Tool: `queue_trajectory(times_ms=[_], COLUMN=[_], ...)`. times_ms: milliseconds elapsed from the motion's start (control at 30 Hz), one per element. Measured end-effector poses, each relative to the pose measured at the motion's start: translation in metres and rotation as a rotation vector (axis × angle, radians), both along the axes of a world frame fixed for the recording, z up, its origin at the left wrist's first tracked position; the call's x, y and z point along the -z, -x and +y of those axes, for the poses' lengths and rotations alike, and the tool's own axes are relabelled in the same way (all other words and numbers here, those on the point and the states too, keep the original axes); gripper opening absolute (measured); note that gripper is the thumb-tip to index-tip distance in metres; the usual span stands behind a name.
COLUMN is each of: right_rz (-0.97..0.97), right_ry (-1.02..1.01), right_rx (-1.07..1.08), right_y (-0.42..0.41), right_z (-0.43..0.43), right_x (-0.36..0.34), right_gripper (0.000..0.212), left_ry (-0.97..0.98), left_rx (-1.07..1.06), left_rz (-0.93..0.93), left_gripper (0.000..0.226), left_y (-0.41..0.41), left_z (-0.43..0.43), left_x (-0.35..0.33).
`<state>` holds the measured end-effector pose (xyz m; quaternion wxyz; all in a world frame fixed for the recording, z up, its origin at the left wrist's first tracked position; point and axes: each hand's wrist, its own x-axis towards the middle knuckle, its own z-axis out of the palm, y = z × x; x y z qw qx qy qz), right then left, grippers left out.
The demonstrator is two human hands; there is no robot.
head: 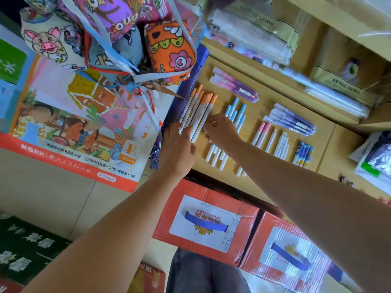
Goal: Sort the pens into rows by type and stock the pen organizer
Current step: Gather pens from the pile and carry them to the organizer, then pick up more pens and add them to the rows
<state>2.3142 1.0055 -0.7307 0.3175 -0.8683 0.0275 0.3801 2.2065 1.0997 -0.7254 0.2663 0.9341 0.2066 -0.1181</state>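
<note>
Several white pens with orange caps (197, 111) lie side by side on the wooden shelf (262, 102). My left hand (178, 144) rests its straight fingers against their lower ends. My right hand (222, 131) sits with curled fingers on the right side of that row and covers part of the blue-capped pens (236, 113). Further right lie pink-capped pens (261, 133), white pens (279, 144), short blue patterned pens (303, 153), purple pens (234, 84) and a dark purple bundle (292, 120).
Colourful cloth pouches (118, 39) hang at the upper left over an illustrated package (69, 123). Red beer cartons (211, 220) stand below the shelf. Wrapped stationery packs (254, 37) fill the back of the shelf, and a plastic-wrapped stack (374, 157) lies at the right.
</note>
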Motion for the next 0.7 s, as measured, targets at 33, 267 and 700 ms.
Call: queue_trajectory(times_ms=[33, 267, 700], right_rz=[0.006, 0.024, -0.051], right_ry=[-0.002, -0.115, -0.185], right_rx=[-0.011, 0.053, 0.262], right_y=[0.0, 0.001, 0.017], right_z=[-0.002, -0.02, -0.194], right_x=[-0.002, -0.02, -0.053], right_gripper=[0.027, 0.027, 0.028], left_ry=[0.003, 0.049, 0.202], left_rx=[0.0, 0.009, 0.223], left_rz=[-0.002, -0.062, -0.01], left_gripper=[0.046, 0.032, 0.017], left_y=[-0.001, -0.005, -0.048], left_z=[0.0, -0.003, -0.14], left_x=[-0.001, -0.015, -0.063])
